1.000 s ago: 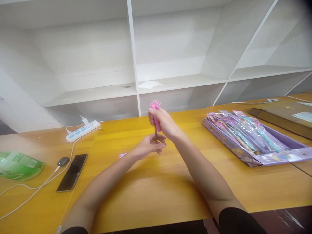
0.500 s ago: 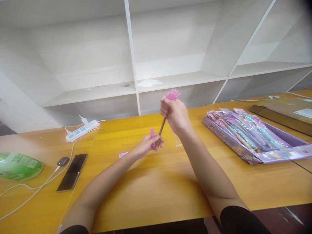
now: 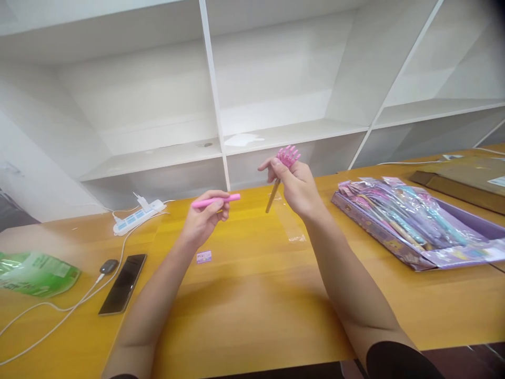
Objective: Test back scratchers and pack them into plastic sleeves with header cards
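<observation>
My left hand is closed on a slim pink tube, held level above the yellow table. My right hand is raised to the right of it, fingers wrapped round a brown stick with a pink claw-shaped top; the stick points down and to the left. The two pieces are apart, with a gap of a hand's width between them. A clear plastic wrapper and a small pink label lie on the table below the hands.
A purple box of wrapped pens lies at the right, a brown flat box behind it. At the left are a black phone, a white power strip with cables, and a green pouch. White shelves stand behind.
The pink tube has come off the stick: my left hand has carried it up and to the left, while my right hand has moved the stick with its claw top up and to the right.
</observation>
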Motion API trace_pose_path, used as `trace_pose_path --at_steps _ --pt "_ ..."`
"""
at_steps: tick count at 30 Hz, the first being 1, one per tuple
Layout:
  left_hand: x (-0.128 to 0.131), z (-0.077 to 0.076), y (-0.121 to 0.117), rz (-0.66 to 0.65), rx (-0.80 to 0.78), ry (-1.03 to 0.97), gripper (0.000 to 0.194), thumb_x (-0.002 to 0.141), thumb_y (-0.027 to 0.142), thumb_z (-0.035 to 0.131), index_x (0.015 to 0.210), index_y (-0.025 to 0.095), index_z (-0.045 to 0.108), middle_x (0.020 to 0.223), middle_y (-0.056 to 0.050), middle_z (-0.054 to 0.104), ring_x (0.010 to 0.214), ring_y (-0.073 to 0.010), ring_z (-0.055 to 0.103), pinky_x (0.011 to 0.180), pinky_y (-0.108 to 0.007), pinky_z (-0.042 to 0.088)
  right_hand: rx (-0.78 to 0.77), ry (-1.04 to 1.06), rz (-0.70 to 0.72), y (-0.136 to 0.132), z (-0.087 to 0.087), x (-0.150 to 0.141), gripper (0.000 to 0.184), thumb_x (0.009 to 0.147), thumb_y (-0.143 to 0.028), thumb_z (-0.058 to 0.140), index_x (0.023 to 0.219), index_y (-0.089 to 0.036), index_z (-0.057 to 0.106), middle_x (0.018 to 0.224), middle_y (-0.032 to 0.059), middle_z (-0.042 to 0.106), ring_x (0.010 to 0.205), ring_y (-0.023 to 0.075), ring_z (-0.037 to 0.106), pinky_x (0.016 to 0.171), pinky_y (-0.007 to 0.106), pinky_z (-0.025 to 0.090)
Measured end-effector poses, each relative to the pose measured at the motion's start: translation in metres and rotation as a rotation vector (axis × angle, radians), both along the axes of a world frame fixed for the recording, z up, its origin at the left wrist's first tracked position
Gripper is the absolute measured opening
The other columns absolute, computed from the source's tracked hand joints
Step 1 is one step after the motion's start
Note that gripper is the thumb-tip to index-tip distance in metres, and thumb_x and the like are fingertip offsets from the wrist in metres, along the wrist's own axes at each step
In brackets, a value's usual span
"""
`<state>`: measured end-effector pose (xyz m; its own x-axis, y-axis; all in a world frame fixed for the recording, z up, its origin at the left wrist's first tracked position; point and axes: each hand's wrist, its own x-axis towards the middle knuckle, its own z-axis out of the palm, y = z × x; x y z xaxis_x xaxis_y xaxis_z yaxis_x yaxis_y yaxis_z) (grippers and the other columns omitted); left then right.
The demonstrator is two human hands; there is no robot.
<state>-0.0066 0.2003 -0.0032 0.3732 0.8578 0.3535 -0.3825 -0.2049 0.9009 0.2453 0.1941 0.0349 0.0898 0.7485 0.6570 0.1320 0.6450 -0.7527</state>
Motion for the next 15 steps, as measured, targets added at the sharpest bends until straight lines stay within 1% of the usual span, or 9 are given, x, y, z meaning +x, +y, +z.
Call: trace_pose_path --at_steps 3,7,9,11,13,15 --pt "-0.009 0.009 -0.006 -0.020 0.021 0.004 0.023 0.091 0.038 0.082 0.106 0.020 0.084 0.095 -0.009 0.079 0.079 -0.0152 0.066 0.068 -0.027 0.053 0.036 -0.036 -0.078 -0.006 0.004 0.002 0.054 0.101 -0.074 0.064 0.090 -0.023 0.079 0.080 0.0027 0.051 0.077 0.0189 0.050 0.077 0.032 0.048" --pt "-0.014 0.014 -0.010 -0.065 0.051 0.099 0.024 0.093 0.033 0.081 0.115 0.022 0.084 0.108 -0.012 0.081 0.075 -0.0143 0.064 0.071 -0.030 0.053 0.035 -0.035 -0.089 -0.010 0.009 0.010 0.056 0.094 -0.078 0.070 0.092 -0.024 0.082 0.083 0.0037 0.053 0.081 0.0201 0.051 0.080 0.033 0.049" --pt "-0.014 0.014 -0.011 -0.074 0.077 0.169 0.030 0.094 0.031 0.081 0.123 0.024 0.081 0.107 -0.010 0.080 0.071 -0.0129 0.062 0.070 -0.030 0.051 0.000 -0.040 -0.078 -0.011 0.010 0.014 0.054 0.094 -0.077 0.071 0.095 -0.024 0.082 0.079 0.0025 0.051 0.076 0.0185 0.051 0.073 0.032 0.049" --pt "-0.013 0.014 -0.012 -0.055 0.104 0.226 0.034 0.096 0.033 0.078 0.129 0.026 0.078 0.103 -0.008 0.077 0.068 -0.0113 0.057 0.067 -0.028 0.047 -0.024 -0.013 -0.052 -0.013 0.012 0.017 0.053 0.093 -0.076 0.073 0.100 -0.024 0.082 0.075 0.0007 0.050 0.065 0.0150 0.050 0.062 0.030 0.046" --pt "-0.013 0.013 -0.013 -0.005 0.134 0.277 0.033 0.099 0.037 0.075 0.129 0.025 0.078 0.098 -0.006 0.074 0.066 -0.0102 0.051 0.064 -0.027 0.042 -0.027 0.043 -0.015 -0.016 0.014 0.019 0.051 0.091 -0.073 0.078 0.103 -0.023 0.081 0.077 0.0002 0.056 0.056 0.0116 0.050 0.053 0.029 0.043" --pt "-0.012 0.012 -0.013 0.058 0.164 0.327 0.032 0.101 0.041 0.072 0.128 0.025 0.078 0.093 -0.004 0.070 0.065 -0.0098 0.044 0.062 -0.026 0.038 -0.020 0.103 0.030 -0.019 0.016 0.020 0.049 0.090 -0.070 0.081 0.104 -0.023 0.079 0.083 0.0011 0.062 0.053 0.0102 0.054 0.050 0.028 0.044"
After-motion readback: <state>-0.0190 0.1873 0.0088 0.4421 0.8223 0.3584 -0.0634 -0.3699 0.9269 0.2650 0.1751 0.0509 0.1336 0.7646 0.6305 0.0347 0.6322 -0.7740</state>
